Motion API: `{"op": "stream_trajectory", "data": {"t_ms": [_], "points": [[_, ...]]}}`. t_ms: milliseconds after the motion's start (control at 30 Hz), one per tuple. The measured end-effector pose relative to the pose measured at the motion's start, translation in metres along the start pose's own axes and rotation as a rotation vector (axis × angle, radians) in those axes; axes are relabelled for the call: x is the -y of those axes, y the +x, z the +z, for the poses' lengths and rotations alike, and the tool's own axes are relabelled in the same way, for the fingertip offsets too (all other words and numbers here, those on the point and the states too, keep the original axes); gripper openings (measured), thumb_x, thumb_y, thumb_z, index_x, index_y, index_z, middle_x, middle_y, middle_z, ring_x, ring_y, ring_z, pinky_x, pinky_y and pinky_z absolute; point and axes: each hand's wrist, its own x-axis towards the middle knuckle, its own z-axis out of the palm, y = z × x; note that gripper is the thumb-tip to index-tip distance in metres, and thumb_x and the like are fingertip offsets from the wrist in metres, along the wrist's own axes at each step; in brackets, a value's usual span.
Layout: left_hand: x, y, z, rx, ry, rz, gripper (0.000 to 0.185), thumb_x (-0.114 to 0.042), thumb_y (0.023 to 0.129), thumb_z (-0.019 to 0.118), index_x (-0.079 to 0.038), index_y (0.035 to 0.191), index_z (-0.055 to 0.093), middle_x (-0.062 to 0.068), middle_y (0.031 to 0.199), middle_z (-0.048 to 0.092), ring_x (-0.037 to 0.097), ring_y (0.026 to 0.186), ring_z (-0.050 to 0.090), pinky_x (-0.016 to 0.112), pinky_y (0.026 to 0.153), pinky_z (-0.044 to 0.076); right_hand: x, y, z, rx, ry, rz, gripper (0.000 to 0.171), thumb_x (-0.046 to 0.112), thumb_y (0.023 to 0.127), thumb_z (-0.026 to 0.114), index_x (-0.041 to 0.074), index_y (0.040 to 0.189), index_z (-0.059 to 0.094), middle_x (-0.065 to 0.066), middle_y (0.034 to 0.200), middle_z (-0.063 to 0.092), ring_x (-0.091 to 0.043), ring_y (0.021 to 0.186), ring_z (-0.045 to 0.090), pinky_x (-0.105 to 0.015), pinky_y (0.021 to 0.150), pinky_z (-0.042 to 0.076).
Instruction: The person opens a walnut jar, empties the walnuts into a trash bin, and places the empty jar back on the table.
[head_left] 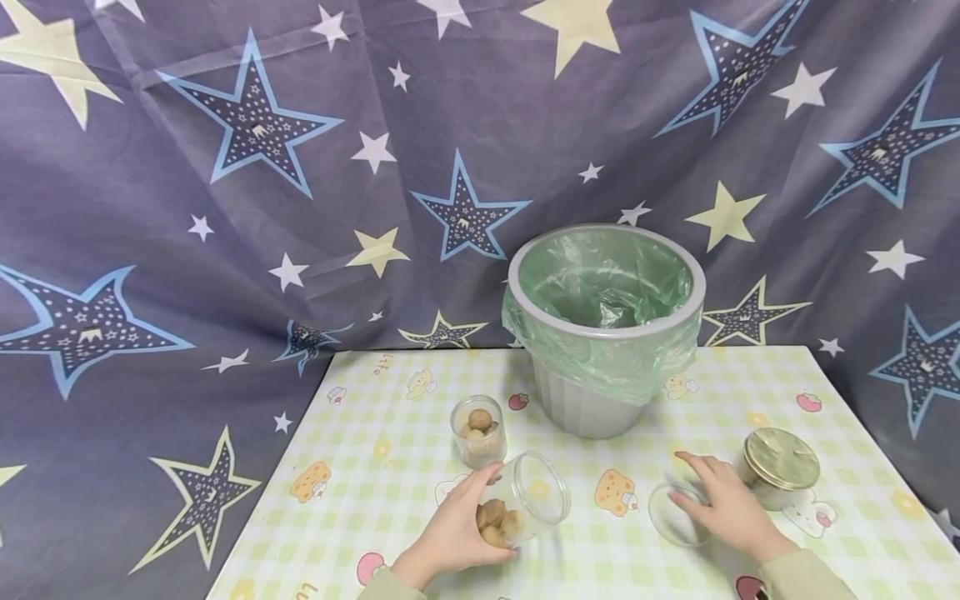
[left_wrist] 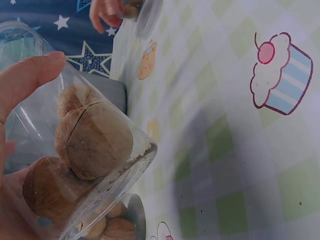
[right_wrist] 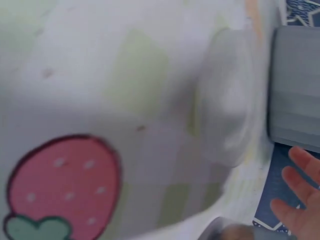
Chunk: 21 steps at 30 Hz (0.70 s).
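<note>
Left hand (head_left: pixel 450 533) curled round a tilted open jar (head_left: pixel 525 498) of walnuts (left_wrist: pixel 92 137), low over the surface (head_left: pixel 390 508). Right hand (head_left: pixel 723 504) spread flat, fingers on a clear lid (head_left: pixel 675 517). Second walnut jar (head_left: pixel 477 429) just behind, gold-lidded jar (head_left: pixel 780 467) right, lined bin (head_left: pixel 606 325) at back.

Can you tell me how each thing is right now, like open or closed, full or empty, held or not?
Tilted jar: open, lying over, walnuts inside, gripped by the left hand.
Small jar: upright, open, walnuts inside.
Clear lid: off, flat on the table, touched by the right hand.
Gold-lidded jar: closed, upright.
Bin: upright, open, lined with a green bag.
</note>
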Motion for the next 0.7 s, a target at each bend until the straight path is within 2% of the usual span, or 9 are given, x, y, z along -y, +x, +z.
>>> {"op": "stream_trajectory", "data": {"t_ms": [133,267,333,400,500,600,700], "points": [[0.001,0.001,0.001,0.001,0.000,0.001,0.104,-0.033,0.061,0.088,-0.010,0.144,0.030,0.010,0.133,0.050,0.028,0.119,0.050,0.049,0.092,0.048,0.008,0.006,-0.012,-0.164,0.094,0.001,0.044,0.022,0.087,0.067,-0.001,0.122,0.055,-0.019,0.110,0.062,-0.038,0.101,0.058,-0.054,0.083,0.048],[0.002,0.001,0.001,0.000,0.001,-0.002,0.105,-0.034,0.061,0.088,-0.009,0.144,0.030,0.009,0.132,0.050,0.028,0.118,0.050,0.049,0.092,0.049,0.015,0.015,-0.024,-0.351,0.194,-0.016,0.031,0.009,0.085,0.068,-0.002,0.113,0.060,-0.011,0.100,0.065,-0.010,0.089,0.060,-0.024,0.077,0.051],[0.002,0.001,0.001,-0.003,-0.001,-0.004,0.104,-0.034,0.061,0.088,-0.009,0.144,0.030,0.009,0.132,0.050,0.028,0.118,0.050,0.049,0.093,0.049,0.019,0.020,-0.033,-0.394,0.294,-0.003,0.027,0.005,0.086,0.065,-0.002,0.112,0.059,0.001,0.097,0.064,0.005,0.084,0.056,-0.011,0.071,0.047],[0.001,0.001,0.001,-0.007,-0.006,-0.004,0.104,-0.033,0.061,0.088,-0.009,0.144,0.030,0.010,0.132,0.050,0.028,0.118,0.050,0.049,0.093,0.049,0.022,0.026,-0.045,-0.409,0.455,0.013,0.023,0.001,0.089,0.059,0.000,0.112,0.058,0.011,0.096,0.060,0.012,0.083,0.053,-0.007,0.069,0.048],[0.000,0.001,0.000,-0.006,-0.023,-0.004,0.104,-0.031,0.061,0.088,-0.008,0.144,0.030,0.011,0.133,0.049,0.030,0.119,0.050,0.050,0.094,0.048,0.026,0.035,-0.066,-0.364,0.809,0.022,0.021,0.002,0.095,0.051,0.013,0.113,0.056,0.018,0.096,0.056,0.009,0.084,0.056,-0.013,0.067,0.053],[0.000,0.001,-0.001,-0.003,-0.038,-0.007,0.104,-0.030,0.061,0.088,-0.008,0.144,0.029,0.013,0.134,0.048,0.031,0.120,0.049,0.051,0.093,0.048,0.028,0.044,-0.089,-0.249,1.246,0.018,0.024,0.007,0.099,0.044,0.023,0.114,0.053,0.010,0.100,0.058,-0.003,0.088,0.060,-0.024,0.071,0.057],[0.000,0.002,-0.002,0.001,-0.046,-0.007,0.105,-0.030,0.061,0.088,-0.009,0.145,0.029,0.014,0.135,0.048,0.032,0.120,0.049,0.052,0.093,0.048,0.026,0.054,-0.110,-0.113,1.547,0.014,0.020,0.014,0.102,0.039,0.022,0.117,0.049,0.002,0.104,0.057,-0.010,0.093,0.062,-0.033,0.076,0.058]]}}
